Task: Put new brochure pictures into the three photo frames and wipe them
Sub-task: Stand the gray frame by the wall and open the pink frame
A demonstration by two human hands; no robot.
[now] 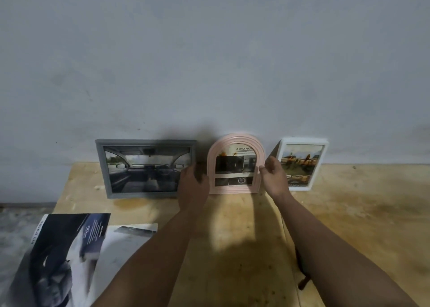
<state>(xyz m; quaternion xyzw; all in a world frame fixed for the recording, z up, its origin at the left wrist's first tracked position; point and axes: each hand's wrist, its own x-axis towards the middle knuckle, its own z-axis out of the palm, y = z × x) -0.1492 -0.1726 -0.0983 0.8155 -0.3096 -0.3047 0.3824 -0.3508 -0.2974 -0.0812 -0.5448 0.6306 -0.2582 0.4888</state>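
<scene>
Three photo frames lean against the wall at the back of the wooden table (232,225). A grey landscape frame (144,167) on the left shows a car interior. In the middle stands a pink arched frame (235,164) with a brochure page in it. On the right is a white portrait frame (302,164) with a picture of a field. My left hand (193,188) touches the pink frame's left edge and my right hand (274,176) holds its right edge, fingers curled around the rim.
An open car brochure (67,255) and a loose white page (130,234) lie at the table's front left corner. A dark handle of some tool (303,281) pokes out under my right forearm. The table's left edge drops to a grey floor (14,232).
</scene>
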